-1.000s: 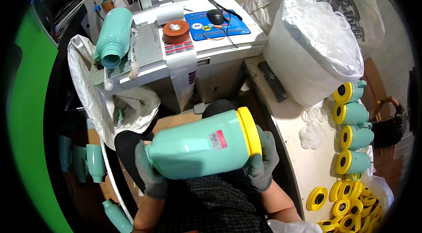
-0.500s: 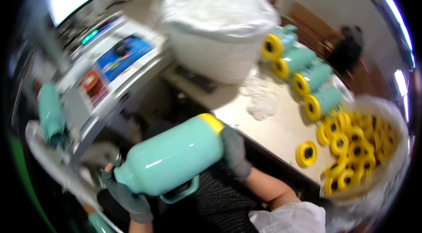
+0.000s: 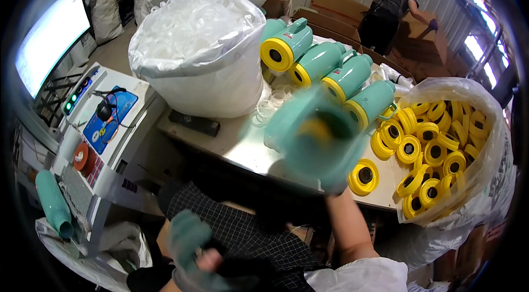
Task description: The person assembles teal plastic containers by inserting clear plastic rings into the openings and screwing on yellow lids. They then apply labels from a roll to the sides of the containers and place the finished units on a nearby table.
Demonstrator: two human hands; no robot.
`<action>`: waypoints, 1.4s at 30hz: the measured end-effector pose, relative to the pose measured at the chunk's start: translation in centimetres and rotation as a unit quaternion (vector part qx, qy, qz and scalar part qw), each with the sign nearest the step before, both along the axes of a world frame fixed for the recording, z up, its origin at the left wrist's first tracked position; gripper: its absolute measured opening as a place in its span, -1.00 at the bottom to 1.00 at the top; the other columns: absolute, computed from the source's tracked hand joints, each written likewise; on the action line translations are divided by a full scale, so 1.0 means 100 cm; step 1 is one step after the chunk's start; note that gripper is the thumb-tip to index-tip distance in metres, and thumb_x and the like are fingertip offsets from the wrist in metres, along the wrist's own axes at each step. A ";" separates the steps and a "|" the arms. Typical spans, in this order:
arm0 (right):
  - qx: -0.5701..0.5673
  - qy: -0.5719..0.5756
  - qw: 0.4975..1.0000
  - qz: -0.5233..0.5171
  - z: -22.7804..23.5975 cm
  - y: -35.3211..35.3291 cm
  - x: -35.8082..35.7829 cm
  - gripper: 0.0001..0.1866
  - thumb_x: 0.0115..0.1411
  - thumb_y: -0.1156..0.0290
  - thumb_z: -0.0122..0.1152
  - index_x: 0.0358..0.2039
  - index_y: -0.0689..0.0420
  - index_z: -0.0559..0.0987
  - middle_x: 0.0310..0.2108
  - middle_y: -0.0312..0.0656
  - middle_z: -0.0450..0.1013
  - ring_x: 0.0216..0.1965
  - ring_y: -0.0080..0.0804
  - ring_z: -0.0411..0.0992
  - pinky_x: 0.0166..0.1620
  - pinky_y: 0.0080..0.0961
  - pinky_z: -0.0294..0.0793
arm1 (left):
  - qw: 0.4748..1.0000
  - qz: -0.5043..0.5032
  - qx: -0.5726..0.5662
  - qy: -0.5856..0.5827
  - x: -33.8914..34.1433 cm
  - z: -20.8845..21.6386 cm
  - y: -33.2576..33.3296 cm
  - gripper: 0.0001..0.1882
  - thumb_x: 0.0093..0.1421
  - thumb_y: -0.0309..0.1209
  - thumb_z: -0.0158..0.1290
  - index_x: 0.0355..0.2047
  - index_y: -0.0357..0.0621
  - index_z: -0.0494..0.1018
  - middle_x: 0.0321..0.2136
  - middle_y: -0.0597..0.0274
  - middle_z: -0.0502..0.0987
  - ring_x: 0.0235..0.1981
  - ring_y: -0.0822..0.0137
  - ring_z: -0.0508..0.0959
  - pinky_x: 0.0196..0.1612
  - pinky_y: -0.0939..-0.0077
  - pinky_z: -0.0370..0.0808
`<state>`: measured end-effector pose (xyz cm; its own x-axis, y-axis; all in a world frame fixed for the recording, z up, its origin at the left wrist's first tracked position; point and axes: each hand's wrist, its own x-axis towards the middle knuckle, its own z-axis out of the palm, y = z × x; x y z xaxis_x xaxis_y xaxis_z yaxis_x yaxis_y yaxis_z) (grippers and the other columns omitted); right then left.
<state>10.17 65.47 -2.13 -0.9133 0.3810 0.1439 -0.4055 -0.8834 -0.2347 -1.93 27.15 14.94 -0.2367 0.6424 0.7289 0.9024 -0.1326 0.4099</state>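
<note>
A green flask body (image 3: 295, 146), heavily blurred, is up over the front of the table in my right hand (image 3: 334, 183). Its round end faces me, with a dark middle and a yellow smear inside. My right hand, gloved in grey, grips its lower right edge. Just right of that hand, a yellow ring-shaped base (image 3: 363, 177) with a black centre lies on the table. Down by my lap is my left hand (image 3: 190, 239), gloved and holding no flask; motion smears its fingers. Several green flasks (image 3: 344, 78) with yellow bases lie in a row behind the held one.
A clear bag (image 3: 485, 91) full of yellow bases stands at the right. White rings fill a big white sack (image 3: 201, 85) on the table (image 3: 242, 151). At left are a control panel (image 3: 118, 107), a screen (image 3: 52, 38) and another green flask (image 3: 52, 204). A person (image 3: 388, 11) bends over cartons behind.
The flask has gone from across my lap, between both hands, to over the table in my right hand alone. My left hand has let go. The view has shifted.
</note>
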 end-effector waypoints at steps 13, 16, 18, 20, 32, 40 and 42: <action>0.479 -0.404 0.709 -0.323 -0.009 0.139 -0.074 -0.52 0.54 0.23 -0.05 0.32 0.24 0.40 0.15 -0.10 0.46 0.08 -0.43 0.44 0.16 -0.46 0.45 | 0.802 0.586 0.017 -0.117 0.053 -0.152 -0.207 -0.43 0.10 -0.44 0.37 0.11 -0.20 0.45 0.04 -0.01 0.52 0.04 0.05 0.54 0.14 0.19 0.49; 0.492 -0.321 0.775 -0.232 0.005 0.009 -0.088 -0.55 0.54 0.27 -0.04 0.30 0.25 0.42 0.09 -0.10 0.50 0.02 -0.46 0.47 0.10 -0.51 0.48 | 0.642 0.703 0.143 -0.271 0.062 -0.251 -0.279 -0.55 0.13 -0.41 0.33 0.02 -0.21 0.48 -0.15 0.05 0.52 -0.10 0.11 0.55 -0.01 0.21 0.52; 0.484 -0.234 0.843 0.016 0.019 -0.141 -0.118 -0.56 0.53 0.29 -0.04 0.29 0.26 0.44 0.05 -0.11 0.52 -0.03 -0.48 0.49 0.06 -0.54 0.50 | 0.442 0.676 0.384 -0.448 0.129 -0.301 -0.351 -0.61 0.22 -0.35 0.28 -0.02 -0.20 0.44 -0.21 0.27 0.48 -0.17 0.38 0.47 -0.12 0.41 0.48; 0.527 -0.152 0.805 0.227 0.081 -0.286 -0.113 -0.63 0.50 0.37 0.01 0.21 0.27 0.49 -0.07 -0.12 0.58 -0.18 -0.47 0.51 -0.07 -0.51 0.54 | 0.296 0.765 0.398 -0.411 0.167 -0.334 -0.413 -0.59 0.20 -0.26 0.30 -0.11 -0.27 0.43 -0.32 0.22 0.50 -0.31 0.33 0.47 -0.20 0.35 0.48; 0.537 0.360 0.643 0.409 0.174 -0.583 -0.088 -0.46 0.14 0.23 0.42 0.13 0.12 0.57 -0.24 -0.12 0.58 -0.29 -0.16 0.60 -0.20 -0.33 0.62 | 0.280 0.494 0.671 -0.477 0.216 -0.454 -0.632 -0.70 0.36 -0.18 0.10 -0.09 -0.12 0.56 -0.18 0.13 0.63 -0.23 0.18 0.66 -0.16 0.25 0.73; 0.603 0.293 0.546 0.502 0.129 -0.548 -0.126 -0.57 0.25 0.46 0.39 0.10 0.32 0.57 -0.10 -0.09 0.64 -0.19 -0.29 0.66 -0.10 -0.34 0.67 | 0.296 0.741 0.454 -0.395 0.076 -0.328 -0.498 -0.53 0.45 -0.15 0.03 0.10 -0.36 0.44 -0.02 -0.01 0.49 -0.07 0.26 0.50 0.02 0.43 0.52; 0.627 0.212 0.597 0.454 0.104 -0.502 -0.138 -0.62 0.31 0.52 0.26 0.13 0.33 0.54 -0.08 -0.05 0.61 -0.19 -0.31 0.63 -0.08 -0.37 0.64 | 0.374 0.877 0.254 -0.165 0.078 -0.276 -0.441 -0.49 0.39 -0.08 0.08 0.06 -0.31 0.47 0.01 0.00 0.47 0.00 0.16 0.45 -0.04 0.25 0.49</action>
<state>-3.59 15.26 8.24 -0.4417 -0.8929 0.0880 -0.1509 -0.0227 -0.9883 5.86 -16.99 -12.66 -0.1001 -0.9123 0.3971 -0.3048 0.4080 0.8606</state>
